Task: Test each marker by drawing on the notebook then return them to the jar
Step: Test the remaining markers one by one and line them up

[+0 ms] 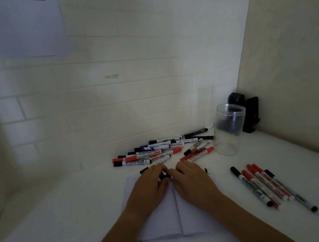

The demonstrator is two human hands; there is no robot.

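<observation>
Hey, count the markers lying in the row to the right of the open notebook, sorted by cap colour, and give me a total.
Red-capped whiteboard markers: 3
Black-capped markers: 2
Total: 5

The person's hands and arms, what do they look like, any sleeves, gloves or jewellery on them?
Both arms are bare from the bottom edge of the picture up to the wrists: no sleeves show. The left hand and the right hand are ungloved, and no watch, bracelet or ring is visible on the sides that face the camera. The light is dim, so small details cannot be told.
</observation>
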